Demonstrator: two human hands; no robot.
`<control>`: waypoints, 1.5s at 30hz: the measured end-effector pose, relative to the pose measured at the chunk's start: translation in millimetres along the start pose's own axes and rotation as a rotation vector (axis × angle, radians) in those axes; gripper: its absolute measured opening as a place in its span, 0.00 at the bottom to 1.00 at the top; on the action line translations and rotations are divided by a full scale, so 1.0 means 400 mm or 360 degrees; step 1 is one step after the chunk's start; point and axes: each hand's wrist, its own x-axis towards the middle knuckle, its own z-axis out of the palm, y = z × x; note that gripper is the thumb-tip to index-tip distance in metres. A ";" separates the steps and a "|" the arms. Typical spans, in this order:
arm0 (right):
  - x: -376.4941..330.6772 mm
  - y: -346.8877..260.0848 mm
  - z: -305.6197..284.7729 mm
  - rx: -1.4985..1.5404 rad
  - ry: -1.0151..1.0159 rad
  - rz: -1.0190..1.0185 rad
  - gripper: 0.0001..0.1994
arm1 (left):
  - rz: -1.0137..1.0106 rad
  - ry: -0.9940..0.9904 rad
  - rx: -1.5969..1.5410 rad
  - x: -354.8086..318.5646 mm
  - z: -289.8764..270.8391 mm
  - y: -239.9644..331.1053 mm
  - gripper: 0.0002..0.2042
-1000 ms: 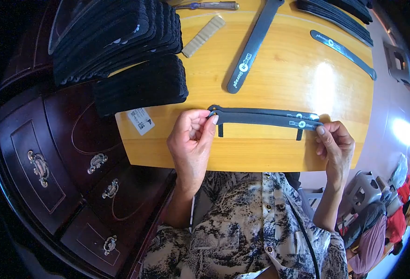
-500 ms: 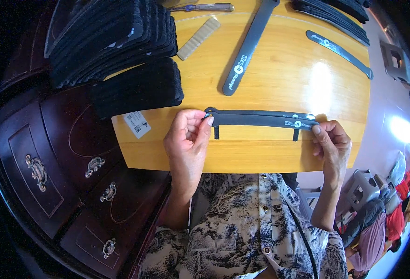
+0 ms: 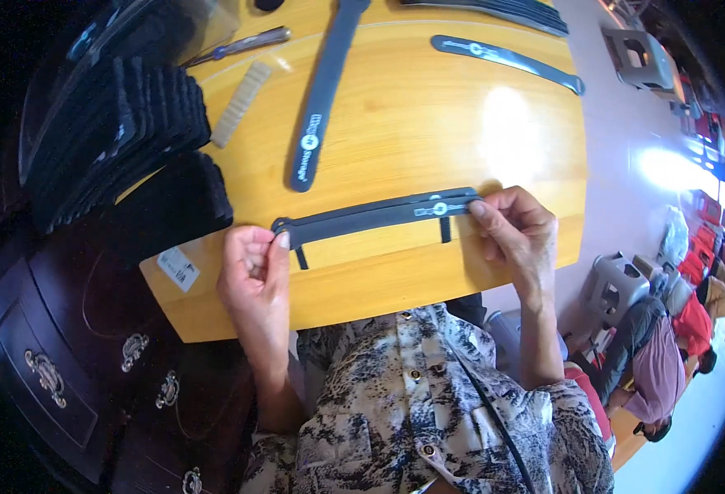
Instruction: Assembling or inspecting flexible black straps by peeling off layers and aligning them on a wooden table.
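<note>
Stretched level between my hands is a pair of dark grey storage straps (image 3: 362, 219), one lying along the other, above the near part of the table. My left hand (image 3: 254, 272) pinches their looped left end between thumb and finger. My right hand (image 3: 517, 235) grips the printed right end, thumb in front. Below the straps show two short black strips, a left one (image 3: 302, 258) and a right one (image 3: 445, 230); whether they are attached I cannot tell. Beyond my hands, a loose dark strap (image 3: 321, 115) lies lengthwise and another strap (image 3: 515, 63) lies slantwise at the far right.
Stacked black fuzzy straps (image 3: 124, 136) fill the table's left side, with a lower pile (image 3: 177, 202) nearer me. A screwdriver-like tool (image 3: 243, 45), a ribbed tan strip (image 3: 241, 104) and a white label (image 3: 178, 268) lie about. Dark wooden drawers (image 3: 46, 379) stand left; grey stools (image 3: 618, 288) and people are right.
The view has swung, so the table and its things appear farther left and tilted. Both hands keep their hold on the straps, which now slope slightly up to the right.
</note>
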 end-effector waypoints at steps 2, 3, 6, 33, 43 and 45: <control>0.002 -0.005 -0.001 -0.0008 0.0002 0.0014 0.08 | 0.0013 0.0004 0.0084 0.000 -0.001 0.002 0.06; 0.002 -0.005 0.002 -0.0009 -0.0027 0.0033 0.08 | 0.0011 -0.0004 0.0081 -0.003 -0.004 0.003 0.06; 0.005 0.008 0.004 0.0021 -0.0009 -0.0052 0.08 | -0.0039 -0.0003 0.0171 -0.003 -0.004 0.009 0.06; 0.011 -0.002 0.022 -0.0132 0.0044 -0.0135 0.08 | 0.0013 -0.0050 0.0042 -0.002 -0.008 0.008 0.06; 0.048 -0.017 0.001 -0.0108 -0.0158 -0.0139 0.06 | 0.0020 -0.0040 0.0131 0.009 0.010 0.022 0.03; 0.050 -0.038 0.000 -0.0292 -0.0191 -0.0048 0.05 | 0.0239 0.0027 0.0174 0.017 0.010 -0.002 0.02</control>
